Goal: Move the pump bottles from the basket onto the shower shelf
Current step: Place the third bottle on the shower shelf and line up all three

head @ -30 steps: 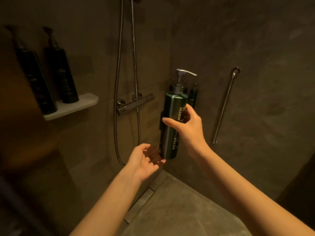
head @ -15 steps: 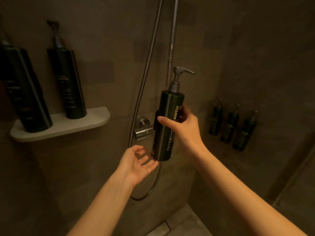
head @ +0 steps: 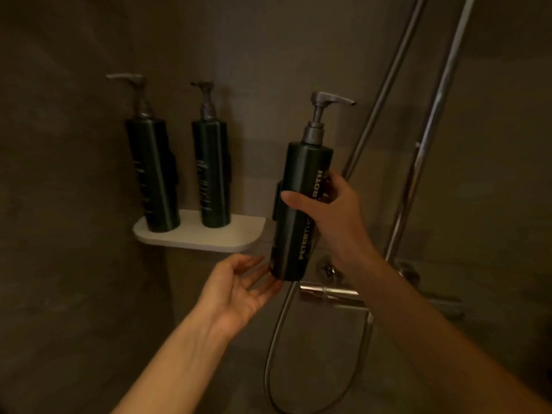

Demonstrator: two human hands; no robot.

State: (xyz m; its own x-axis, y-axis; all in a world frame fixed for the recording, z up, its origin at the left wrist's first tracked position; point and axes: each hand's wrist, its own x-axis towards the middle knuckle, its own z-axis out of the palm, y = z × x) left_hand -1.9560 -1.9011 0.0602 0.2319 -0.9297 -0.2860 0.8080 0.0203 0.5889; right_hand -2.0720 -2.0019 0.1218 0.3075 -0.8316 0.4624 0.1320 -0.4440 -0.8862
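Observation:
My right hand (head: pixel 331 210) grips a dark green pump bottle (head: pixel 295 234) around its middle and holds it upright in the air, just right of the white shower shelf (head: pixel 239 237). Below it, my left hand (head: pixel 239 285) is open, palm up, with its fingertips at the bottle's base. Two more dark pump bottles (head: pixel 155 174) (head: pixel 212 171) stand upright side by side on the shelf's left and middle part. The shelf's right end is bare. No basket is in view.
A chrome shower mixer (head: pixel 331 292) sits on the wall right under the held bottle. A riser rail (head: pixel 430 138) and a hose (head: pixel 379 97) run up on the right. Dark tiled walls close in on the left and behind.
My view has swung left, so the shelf now sits nearer the centre. The held bottle has come closer to the shelf's right end. The small wall bottles on the right have left the view.

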